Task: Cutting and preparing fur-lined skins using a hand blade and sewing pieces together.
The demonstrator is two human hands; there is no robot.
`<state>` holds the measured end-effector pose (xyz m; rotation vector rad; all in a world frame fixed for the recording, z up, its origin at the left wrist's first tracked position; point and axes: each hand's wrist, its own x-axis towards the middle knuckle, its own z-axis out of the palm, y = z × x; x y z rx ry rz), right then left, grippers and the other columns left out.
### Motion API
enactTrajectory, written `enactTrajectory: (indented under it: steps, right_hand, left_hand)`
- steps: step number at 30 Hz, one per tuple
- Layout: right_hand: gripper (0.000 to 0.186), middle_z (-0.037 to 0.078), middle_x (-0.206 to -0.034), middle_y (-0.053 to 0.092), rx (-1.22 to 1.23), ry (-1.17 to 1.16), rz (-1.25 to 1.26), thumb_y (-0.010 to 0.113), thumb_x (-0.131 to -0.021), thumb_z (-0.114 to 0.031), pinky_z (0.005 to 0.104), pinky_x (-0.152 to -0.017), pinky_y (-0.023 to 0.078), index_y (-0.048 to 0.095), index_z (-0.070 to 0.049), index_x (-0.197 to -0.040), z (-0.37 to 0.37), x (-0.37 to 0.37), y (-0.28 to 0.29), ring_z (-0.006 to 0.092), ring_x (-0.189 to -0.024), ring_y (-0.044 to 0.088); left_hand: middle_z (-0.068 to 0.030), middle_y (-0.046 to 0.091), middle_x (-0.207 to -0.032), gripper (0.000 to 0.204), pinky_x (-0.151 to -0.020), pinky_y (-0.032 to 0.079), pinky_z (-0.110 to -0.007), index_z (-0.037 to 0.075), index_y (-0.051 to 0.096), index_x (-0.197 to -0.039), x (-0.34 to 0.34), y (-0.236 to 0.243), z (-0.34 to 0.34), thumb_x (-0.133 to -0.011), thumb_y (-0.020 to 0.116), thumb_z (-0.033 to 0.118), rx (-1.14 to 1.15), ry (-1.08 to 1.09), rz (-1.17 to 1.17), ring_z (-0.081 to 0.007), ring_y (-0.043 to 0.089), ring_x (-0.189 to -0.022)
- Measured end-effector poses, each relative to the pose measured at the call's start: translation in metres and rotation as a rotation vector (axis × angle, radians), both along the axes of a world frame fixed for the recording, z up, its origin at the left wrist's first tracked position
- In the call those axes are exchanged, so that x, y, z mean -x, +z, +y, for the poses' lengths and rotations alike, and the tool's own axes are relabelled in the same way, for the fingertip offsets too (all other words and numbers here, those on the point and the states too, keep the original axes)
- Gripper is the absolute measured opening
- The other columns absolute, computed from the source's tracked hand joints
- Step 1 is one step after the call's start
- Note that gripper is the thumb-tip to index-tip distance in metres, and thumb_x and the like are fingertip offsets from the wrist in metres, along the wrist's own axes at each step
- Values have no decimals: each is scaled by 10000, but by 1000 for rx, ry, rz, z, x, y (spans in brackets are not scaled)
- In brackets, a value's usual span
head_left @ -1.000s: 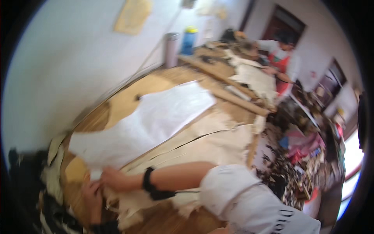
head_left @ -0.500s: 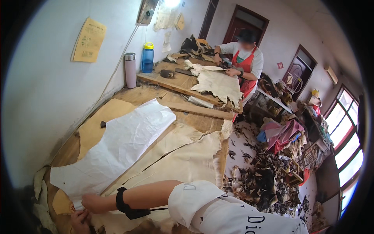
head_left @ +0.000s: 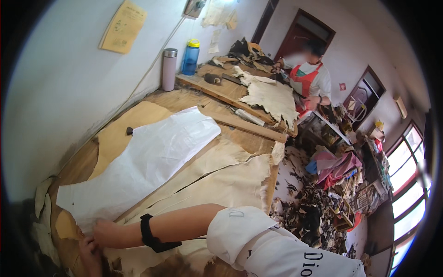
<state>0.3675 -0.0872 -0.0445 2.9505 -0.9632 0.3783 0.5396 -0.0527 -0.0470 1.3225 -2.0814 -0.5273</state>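
A large white pattern sheet [head_left: 143,161] lies slantwise over a tan paper shape [head_left: 122,122] and the edge of a pale cream hide [head_left: 217,184]. Its near end reaches my two hands, which are close together at the lower left. My right hand [head_left: 108,233], with a black band on the wrist, is closed at the sheet's near edge. Just below it my left hand [head_left: 91,254] has its fingers curled. What lies between the fingers of either hand is hidden. A small dark weight [head_left: 129,131] rests at the sheet's left edge.
A wooden bar [head_left: 249,125] crosses the table beyond the sheet. A pink flask [head_left: 169,71] and a blue bottle [head_left: 189,59] stand by the wall. Farther off, a person in a red apron [head_left: 304,81] stands by another hide [head_left: 267,94]. Scraps [head_left: 309,217] litter the floor at right.
The view has shifted, so the table and bottles appear farther right. My hands stay together at the sheet's near end. The co-worker's hands have parted, one now lower, off the far hide.
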Motion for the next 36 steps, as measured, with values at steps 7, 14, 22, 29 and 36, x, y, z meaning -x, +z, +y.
enactTrajectory:
  steps: [7, 14, 22, 29, 36]
  right_hand:
    - [127, 78, -667, 577, 58, -71, -147, 593, -680, -221, 384, -582, 438, 650, -140, -600, 15, -33, -19, 227, -706, 571]
    - [139, 123, -793, 591, -94, -59, 94, 583, -756, -182, 370, -682, 506, 672, -74, -757, 5, 24, 33, 279, -826, 582]
    - [28, 131, -764, 555, -96, -2, -53, 599, -708, -50, 379, -643, 497, 612, -28, -717, 7, 18, 36, 294, -741, 596]
    - [44, 125, -731, 519, -56, 9, -80, 587, -676, -45, 380, -628, 487, 577, -11, -701, 12, 27, 37, 306, -729, 567]
    - [21, 113, -722, 507, 20, 30, -133, 570, -677, -42, 376, -625, 484, 574, -27, -690, 8, 23, 20, 289, -710, 558]
  left_hand:
    - [-93, 613, -977, 229, -834, 432, -361, 33, 669, -839, -19, 3, 10, -612, 644, 13, 73, 30, -72, -298, 544, -938]
    - [-48, 647, -935, 217, -765, 474, -339, 123, 711, -877, 16, 10, 1, -661, 739, 131, 95, 35, 81, -245, 581, -842]
    - [-53, 645, -933, 258, -782, 466, -328, 107, 704, -907, 6, 14, 15, -651, 741, 109, 8, 73, 107, -240, 565, -869]
    - [-58, 639, -887, 201, -756, 465, -333, 73, 690, -847, 17, 20, 12, -651, 729, 90, 24, 73, 118, -261, 555, -841]
    - [-55, 640, -844, 195, -738, 459, -341, 73, 686, -827, 15, 13, 11, -636, 726, 73, 20, 119, 164, -261, 552, -809]
